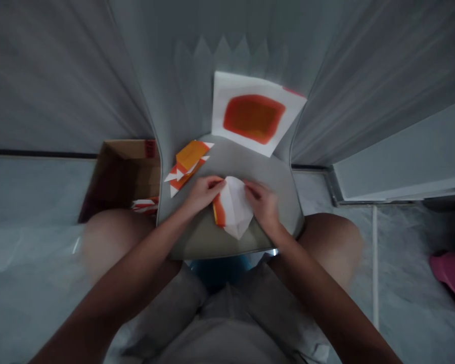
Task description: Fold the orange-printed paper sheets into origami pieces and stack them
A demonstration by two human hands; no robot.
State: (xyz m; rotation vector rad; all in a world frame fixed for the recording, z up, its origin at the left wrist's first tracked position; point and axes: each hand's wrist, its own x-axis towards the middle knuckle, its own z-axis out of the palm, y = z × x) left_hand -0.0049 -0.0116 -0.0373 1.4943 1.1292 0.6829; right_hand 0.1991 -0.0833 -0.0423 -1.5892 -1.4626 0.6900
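A partly folded sheet of white paper (235,205) with an orange-red patch on its left side lies over the grey chair seat (208,241). My left hand (206,192) pinches its upper left edge. At its upper right edge my right hand (263,205), slightly blurred, has its fingers closed on the paper. Folded orange and white paper pieces (189,164) rest on the seat to the left of my left hand. A white sheet with a large orange-red patch (254,117) leans against the chair's backrest.
A cardboard box (117,174) with red and white paper pieces (146,203) stands on the floor left of the chair. My knees flank the seat. A pink object (453,275) lies at the far right. Grey curtains hang behind.
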